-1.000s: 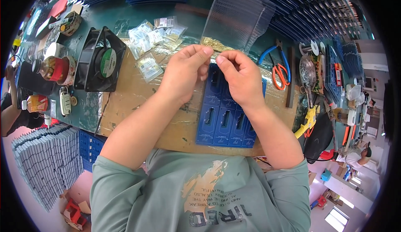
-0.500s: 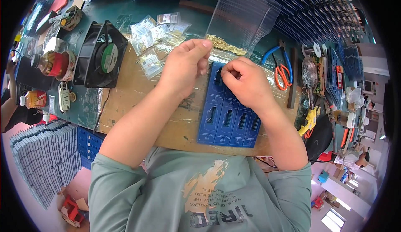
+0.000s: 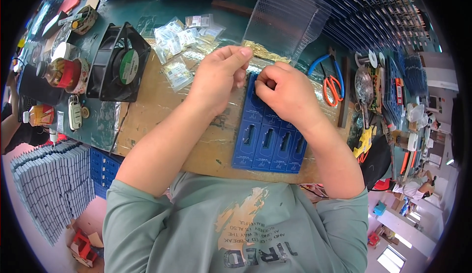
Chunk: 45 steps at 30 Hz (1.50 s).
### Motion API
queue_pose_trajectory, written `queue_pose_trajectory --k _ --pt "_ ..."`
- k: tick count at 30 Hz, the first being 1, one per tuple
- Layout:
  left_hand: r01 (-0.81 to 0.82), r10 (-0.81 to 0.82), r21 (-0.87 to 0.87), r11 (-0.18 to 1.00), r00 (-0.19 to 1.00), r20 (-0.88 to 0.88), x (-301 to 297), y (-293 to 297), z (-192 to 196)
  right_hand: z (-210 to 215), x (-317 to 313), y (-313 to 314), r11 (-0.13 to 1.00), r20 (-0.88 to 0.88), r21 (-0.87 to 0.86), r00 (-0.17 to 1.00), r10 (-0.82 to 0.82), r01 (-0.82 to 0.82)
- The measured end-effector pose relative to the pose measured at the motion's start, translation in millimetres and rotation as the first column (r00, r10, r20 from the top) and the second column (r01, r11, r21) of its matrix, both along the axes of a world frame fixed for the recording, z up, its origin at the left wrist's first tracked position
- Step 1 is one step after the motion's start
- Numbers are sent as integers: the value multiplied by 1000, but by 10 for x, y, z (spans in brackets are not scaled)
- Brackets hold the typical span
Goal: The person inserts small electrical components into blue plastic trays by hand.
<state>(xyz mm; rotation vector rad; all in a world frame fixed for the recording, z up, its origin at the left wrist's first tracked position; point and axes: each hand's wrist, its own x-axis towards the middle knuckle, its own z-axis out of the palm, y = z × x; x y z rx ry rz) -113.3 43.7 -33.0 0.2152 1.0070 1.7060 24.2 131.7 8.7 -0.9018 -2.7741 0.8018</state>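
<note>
My left hand (image 3: 220, 79) is closed in a pinch beside a clear plastic tray (image 3: 282, 22). A heap of thin gold-coloured pins (image 3: 268, 53) lies along the tray's near side. Over the far left part of a blue circuit board panel (image 3: 269, 147), my right hand (image 3: 287, 92) is also pinched, its fingertips at or just above the board. Anything in either pinch is hidden or too small to make out. Slots and dark parts show in the panel's near row; the hand covers much of the far row.
Small labelled clear bags (image 3: 179, 39) lie left of the tray. Pliers (image 3: 330, 76) with blue and orange handles rest at the right. A black fan (image 3: 119, 64) stands on the left. Stacked blue boards (image 3: 373, 17) fill the far right. A brown mat (image 3: 152, 106) covers the bench.
My right hand has shifted slightly left and away from me over the panel, and its fingers have curled a little more. My left hand has barely moved.
</note>
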Motion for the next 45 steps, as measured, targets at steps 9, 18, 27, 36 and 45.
queue_pose_trajectory --k 9,18,27,36,45 --pt "28 -28 -11 1000 999 -21 5 0 16 64 8 31 994 48 -111 999 -13 18" --pt "49 -49 -2 999 998 -44 15 -5 24 43 31 12 958 10 -262 993 -116 115" --pt "69 -70 -11 998 997 -42 10 -8 6 12 8 60 930 -27 -342 988 -152 133" --pt "46 -47 -22 999 998 -46 39 -17 37 -89 -56 3 726 -216 -662 879 -425 188" --pt "-46 46 7 999 998 41 -35 2 -14 -69 127 -11 928 -208 -355 958 -197 114"
